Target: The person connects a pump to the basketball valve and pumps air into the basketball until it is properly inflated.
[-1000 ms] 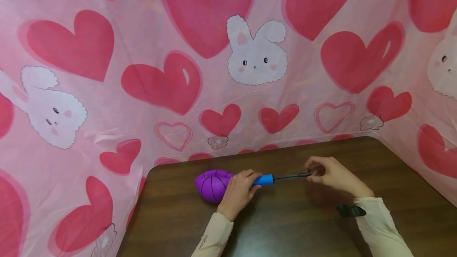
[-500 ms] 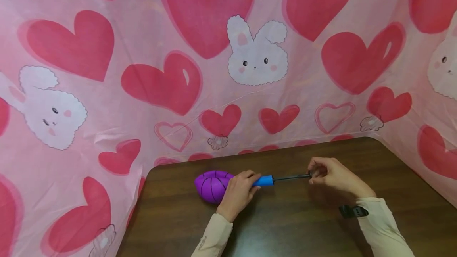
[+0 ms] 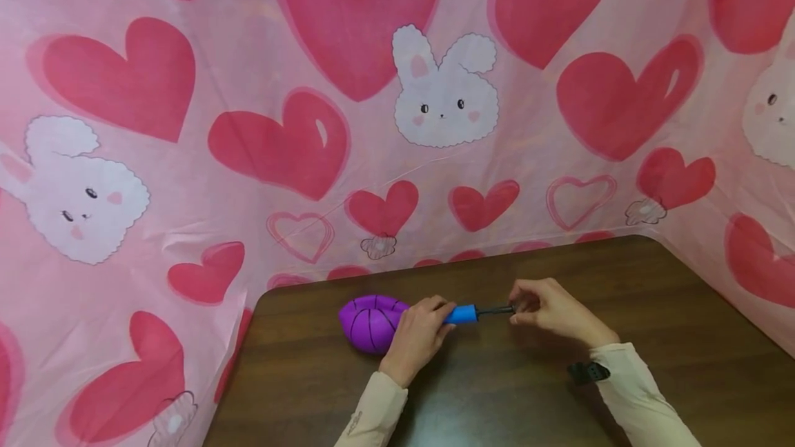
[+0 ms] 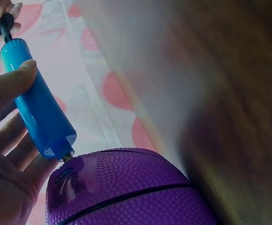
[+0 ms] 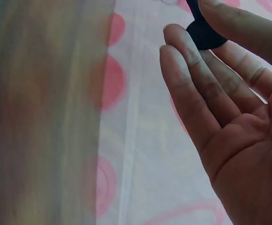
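Note:
A blue hand pump (image 4: pixel 44 110) has its metal tip at the top of a purple ball (image 3: pixel 369 323) with black lines. The ball looks partly deflated, its upper side dented in the head view. My left hand (image 3: pixel 417 336) grips the pump barrel, thumb over it and fingers beneath, right beside the ball. My right hand (image 3: pixel 553 309) pinches the round black handle (image 5: pixel 206 35) at the far end of the pump rod between thumb and fingers. A short length of dark rod (image 3: pixel 495 310) shows between barrel and handle.
Ball and hands are at a dark brown wooden table (image 3: pixel 528 399) with rounded back corners. Pink cloth (image 3: pixel 373 157) printed with red hearts and white rabbits hangs behind and at both sides. A black band (image 3: pixel 589 372) is on the right wrist.
My right hand has moved left toward the barrel, pushing the rod in so less of it shows. The left hand and the ball stay in place.

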